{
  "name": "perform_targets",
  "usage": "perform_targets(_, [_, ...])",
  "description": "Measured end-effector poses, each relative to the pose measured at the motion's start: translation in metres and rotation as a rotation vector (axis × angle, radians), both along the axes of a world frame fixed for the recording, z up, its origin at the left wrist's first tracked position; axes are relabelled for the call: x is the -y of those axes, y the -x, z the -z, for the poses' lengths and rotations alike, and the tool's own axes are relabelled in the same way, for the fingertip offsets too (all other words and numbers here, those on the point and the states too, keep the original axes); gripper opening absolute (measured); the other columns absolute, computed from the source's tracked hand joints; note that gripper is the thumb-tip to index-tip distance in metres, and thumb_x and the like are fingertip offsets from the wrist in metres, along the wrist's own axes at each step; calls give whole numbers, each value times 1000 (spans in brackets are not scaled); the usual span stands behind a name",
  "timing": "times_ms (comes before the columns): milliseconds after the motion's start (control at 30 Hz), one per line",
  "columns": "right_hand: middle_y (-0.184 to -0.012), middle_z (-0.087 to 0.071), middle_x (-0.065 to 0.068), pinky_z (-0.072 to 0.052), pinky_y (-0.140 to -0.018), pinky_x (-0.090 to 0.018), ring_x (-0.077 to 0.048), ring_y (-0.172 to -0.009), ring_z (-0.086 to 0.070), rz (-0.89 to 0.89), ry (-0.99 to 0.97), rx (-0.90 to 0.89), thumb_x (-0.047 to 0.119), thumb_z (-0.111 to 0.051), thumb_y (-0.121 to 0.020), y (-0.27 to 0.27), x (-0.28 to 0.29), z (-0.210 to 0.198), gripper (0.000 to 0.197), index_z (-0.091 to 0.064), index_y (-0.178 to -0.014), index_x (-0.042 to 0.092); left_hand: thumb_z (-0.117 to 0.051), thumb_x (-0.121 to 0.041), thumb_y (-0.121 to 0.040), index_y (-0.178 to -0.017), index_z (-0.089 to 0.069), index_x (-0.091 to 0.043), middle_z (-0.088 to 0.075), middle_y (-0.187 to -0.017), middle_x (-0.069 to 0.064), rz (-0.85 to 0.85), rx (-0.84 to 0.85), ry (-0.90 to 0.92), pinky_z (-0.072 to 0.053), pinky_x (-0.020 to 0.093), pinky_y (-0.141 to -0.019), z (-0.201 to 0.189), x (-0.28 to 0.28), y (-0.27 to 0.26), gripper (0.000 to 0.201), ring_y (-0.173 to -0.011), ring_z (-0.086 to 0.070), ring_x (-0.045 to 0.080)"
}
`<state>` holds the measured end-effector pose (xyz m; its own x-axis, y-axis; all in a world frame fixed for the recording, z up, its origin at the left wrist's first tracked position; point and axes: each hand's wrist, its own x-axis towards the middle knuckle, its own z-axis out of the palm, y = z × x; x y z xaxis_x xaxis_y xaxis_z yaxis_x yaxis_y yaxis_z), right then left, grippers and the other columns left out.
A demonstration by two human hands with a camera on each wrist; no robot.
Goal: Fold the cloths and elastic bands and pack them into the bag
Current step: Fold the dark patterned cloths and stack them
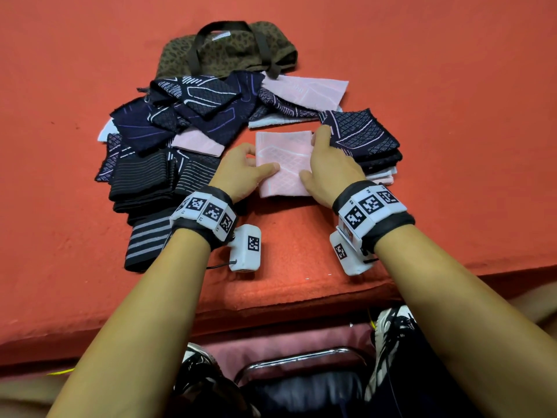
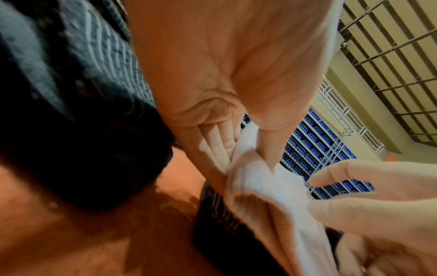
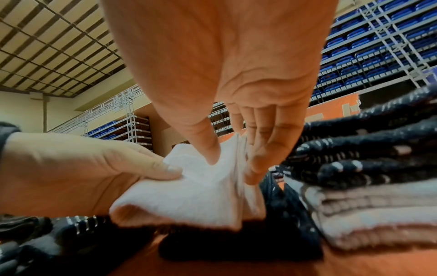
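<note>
While I watched from the head view, my left hand (image 1: 241, 167) and right hand (image 1: 327, 170) each pinched one side edge of the pink cloth (image 1: 284, 159), thumb on top and fingers under. It lay between them, equally near to both, its long axis running away from me. It was pale pink with a white grid pattern, already folded. The folded stack (image 1: 370, 143) sat just to its right, the bag (image 1: 229, 49) farther back on the table (image 1: 452, 86).

Even, soft overhead light fills the head view — the orange table (image 1: 422, 86) reads saturated, with faint shadows under both forearms. Straight edges bow near the frame borders. Both wrist views are softer (motion blur smears the pink cloth (image 3: 189, 196) between the hands), with dark, underexposed corners.
</note>
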<state>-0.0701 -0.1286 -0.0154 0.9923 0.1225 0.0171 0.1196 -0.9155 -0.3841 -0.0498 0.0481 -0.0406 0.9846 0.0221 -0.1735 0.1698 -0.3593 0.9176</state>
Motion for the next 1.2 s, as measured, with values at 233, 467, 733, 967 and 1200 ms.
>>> perform_targets(233, [-115,-59,-16,-49,-79,-41,-39,-99,-60,-62,106,-106,17,-59,-87,0,1,6,40,-43,-122,8,-79,-21,-81,-109,-52,-14,-72,-99,11,-104,42,-20,-58,36,-75,5,4,-3,40,-85,-71,23])
perform_targets(467, [-114,-58,-19,-50,-84,-46,-42,-100,-58,-13,8,13,2,-49,-85,-6,4,0,34,-48,-119,4,-65,-11,-92,-107,-36,-13,-54,-86,4,-135,-13,181,-53,24,-50,0,6,-1,33,-56,-59,5])
perform_targets(733, [-114,-56,-19,-47,-80,-45,-42,-98,-58,-21,19,89,7,-47,-89,-12,1,-1,34,-48,-122,3,-63,6,-89,-113,-36,-12,-54,-104,11,-60,-3,175,-61,45,-80,6,5,1,40,-67,-67,14])
perform_targets(967, [-118,-53,-18,-46,-78,-44,-42,-99,-57,4,74,64,17,-49,-90,-10,6,-2,42,-47,-131,8,-71,-17,-86,-99,-46,-23,-61,-87,10,-8,24,89,-58,51,-77,5,9,0,28,-74,-66,26])
perform_targets(1200, [-129,-43,-13,-47,-77,-41,-40,-94,-59,6,133,9,14,-53,-88,-5,5,-4,37,-54,-124,14,-65,-32,-86,-87,-52,-30,-56,-66,0,-13,104,-53,-47,34,-59,10,11,-5,14,-57,-54,18])
